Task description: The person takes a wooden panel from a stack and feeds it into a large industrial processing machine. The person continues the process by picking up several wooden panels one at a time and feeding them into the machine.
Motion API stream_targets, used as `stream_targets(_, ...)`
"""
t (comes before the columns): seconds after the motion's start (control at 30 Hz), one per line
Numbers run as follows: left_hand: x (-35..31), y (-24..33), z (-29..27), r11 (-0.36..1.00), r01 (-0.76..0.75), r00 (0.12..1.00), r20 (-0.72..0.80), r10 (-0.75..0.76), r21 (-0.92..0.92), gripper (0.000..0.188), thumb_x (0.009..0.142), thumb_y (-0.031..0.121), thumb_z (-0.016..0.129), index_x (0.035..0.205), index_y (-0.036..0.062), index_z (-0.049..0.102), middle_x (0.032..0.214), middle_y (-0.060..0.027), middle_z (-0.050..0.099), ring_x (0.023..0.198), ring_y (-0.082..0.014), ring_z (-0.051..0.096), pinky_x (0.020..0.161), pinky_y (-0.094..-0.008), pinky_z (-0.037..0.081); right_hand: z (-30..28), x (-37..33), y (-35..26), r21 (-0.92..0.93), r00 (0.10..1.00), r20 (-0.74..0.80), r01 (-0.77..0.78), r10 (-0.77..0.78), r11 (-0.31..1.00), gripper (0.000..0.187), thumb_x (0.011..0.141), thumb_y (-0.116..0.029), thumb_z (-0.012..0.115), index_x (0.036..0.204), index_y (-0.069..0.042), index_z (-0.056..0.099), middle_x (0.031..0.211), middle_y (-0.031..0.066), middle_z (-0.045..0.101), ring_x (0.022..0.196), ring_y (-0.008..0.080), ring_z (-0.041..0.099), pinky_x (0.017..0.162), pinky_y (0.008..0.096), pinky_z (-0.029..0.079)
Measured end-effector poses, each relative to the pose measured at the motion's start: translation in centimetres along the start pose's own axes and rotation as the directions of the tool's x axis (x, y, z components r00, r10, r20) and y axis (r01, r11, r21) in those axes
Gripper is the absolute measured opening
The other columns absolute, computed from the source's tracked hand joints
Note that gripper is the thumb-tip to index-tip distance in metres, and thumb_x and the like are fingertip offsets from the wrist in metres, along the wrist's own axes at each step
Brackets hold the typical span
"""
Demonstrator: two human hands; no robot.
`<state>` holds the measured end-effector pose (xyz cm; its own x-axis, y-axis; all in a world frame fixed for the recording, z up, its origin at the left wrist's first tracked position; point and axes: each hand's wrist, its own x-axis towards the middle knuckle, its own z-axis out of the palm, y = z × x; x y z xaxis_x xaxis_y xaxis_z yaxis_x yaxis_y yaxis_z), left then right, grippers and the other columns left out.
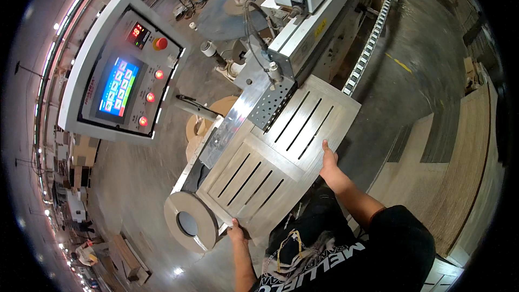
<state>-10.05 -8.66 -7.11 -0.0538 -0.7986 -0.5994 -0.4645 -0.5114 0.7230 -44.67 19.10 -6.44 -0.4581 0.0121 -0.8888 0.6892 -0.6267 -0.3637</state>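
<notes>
A light wood-grain panel [281,163] with two groups of long dark slots lies flat at a metal edge-banding machine [319,35]. Its far left edge runs under a perforated metal plate [270,101]. My left hand [237,232] grips the panel's near end, thumb on top and fingers mostly hidden beneath. Along the right edge, my right hand [328,163] holds the panel the same way, thumb up over the rim. Just left of my left hand sits a coil of edge-banding tape [175,213].
A control box [121,70] with a lit screen and red buttons stands at the left. A roller track [367,46] runs away along the machine's right side. Large wood-grain boards [432,184] are stacked at the right. Another person [86,253] is far off at lower left.
</notes>
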Motion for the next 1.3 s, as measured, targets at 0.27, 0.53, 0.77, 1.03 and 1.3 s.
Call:
stream_targets(0.27, -2.0, -0.4, 7.2, 0.998, -0.027, 0.996, 0.083, 0.032, -0.061, 0.063, 0.094, 0.027, 0.068, 0.134, -0.0121, 0.041, 0.124, -0.0212, 0.058, 0.109, -0.0304, 0.059, 0.093, -0.0422, 0.05, -1.5, 8.3, -5.4, -0.165, 0.995, -0.024, 0.096, -0.101, 0.982, 0.08, 0.089, -0.042, 0.071, 0.145, 0.002, 0.035, 0.146, 0.0181, 0.043, 0.129, 0.0329, 0.048, 0.106, 0.0506, 0.04)
stream_targets(0.53, -0.9, 2.2, 8.9, 0.526, -0.575, 0.808, 0.537, 0.244, 0.627, 0.057, 0.093, 0.051, 0.054, 0.094, -0.0044, 0.067, 0.084, -0.0296, 0.066, 0.088, -0.0445, 0.065, 0.077, -0.0506, 0.05, -3.7, 5.0, -5.1, -0.408, 0.875, 0.272, 0.481, -0.4, 0.776, 0.088, 0.091, -0.056, 0.062, 0.144, 0.007, 0.033, 0.146, 0.0199, 0.039, 0.132, 0.0294, 0.04, 0.109, 0.0418, 0.034)
stream_targets(0.77, -3.4, 10.5, 10.2, 0.03, -0.799, 0.44, 0.551, 0.709, 0.6, 0.055, 0.087, 0.036, 0.066, 0.125, -0.0027, 0.054, 0.133, -0.0217, 0.054, 0.121, -0.0402, 0.052, 0.103, -0.0484, 0.04, -10.3, -4.6, 8.1, -0.656, 0.983, 0.182, 0.131, -0.012, 0.744, 0.054, 0.097, -0.05, 0.057, 0.12, -0.001, 0.058, 0.109, 0.005, 0.061, 0.092, 0.0153, 0.053, 0.087, 0.0311, 0.042)
stream_targets(1.03, 1.6, 9.2, 8.6, -0.275, -0.81, 0.313, 0.779, 0.544, 0.517, 0.073, 0.087, 0.042, 0.064, 0.14, -0.0043, 0.043, 0.149, -0.0252, 0.04, 0.136, -0.0399, 0.042, 0.116, -0.0515, 0.023, -6.3, -4.8, 12.5, -0.543, 0.986, 0.09, 0.169, -0.143, 0.822, 0.02, 0.099, -0.019, 0.059, 0.109, -0.002, 0.06, 0.093, 0.006, 0.062, 0.076, 0.0161, 0.055, 0.064, 0.0305, 0.046)
stream_targets(1.3, 1.7, 9.6, 8.6, -0.371, -0.805, 0.304, 0.858, 0.413, 0.464, 0.082, 0.088, 0.044, 0.062, 0.145, -0.0078, 0.034, 0.153, -0.0278, 0.031, 0.139, -0.0399, 0.038, 0.118, -0.054, 0.017, -7.5, -3.3, 5.8, -0.682, 0.741, 0.219, 0.582, -0.634, 0.444, 0.047, 0.089, -0.031, 0.072, 0.119, 0.003, 0.059, 0.101, 0.0106, 0.065, 0.095, 0.0226, 0.061, 0.086, 0.0337, 0.048)
